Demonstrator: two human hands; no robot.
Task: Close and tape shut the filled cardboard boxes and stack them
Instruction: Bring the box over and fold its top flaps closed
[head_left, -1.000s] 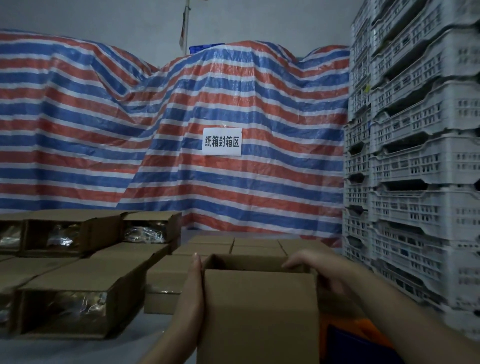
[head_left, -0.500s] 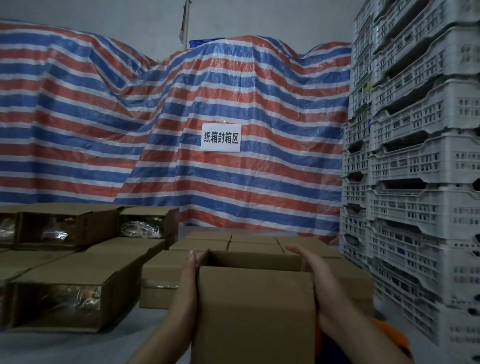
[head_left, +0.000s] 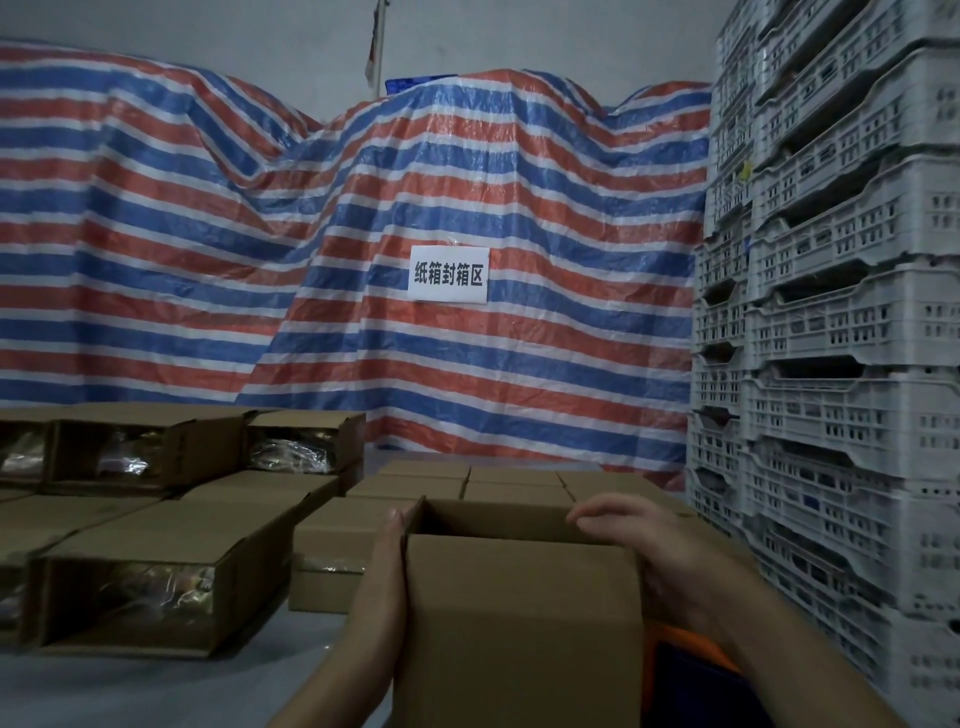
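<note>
An open brown cardboard box (head_left: 519, 623) stands upright in front of me at the bottom centre, its top open and its inside dark. My left hand (head_left: 389, 566) lies flat against the box's left side with straight fingers. My right hand (head_left: 639, 540) is on the right side, its fingers curled over the top right edge of the box. Behind it sit closed cardboard boxes (head_left: 467, 483) in rows. To the left lie several boxes on their sides with open ends (head_left: 130, 592) showing shiny plastic-wrapped contents.
A tall stack of white plastic crates (head_left: 841, 338) stands close on the right. A red, white and blue striped tarpaulin (head_left: 311, 249) with a white paper sign (head_left: 449, 274) covers the back. Something orange (head_left: 691, 644) shows below my right forearm. Grey floor (head_left: 156, 691) at lower left.
My right hand shifted from the box's right side so its fingers curl over the top right edge. The left hand stays flat on the left side. The view tilted slightly.
</note>
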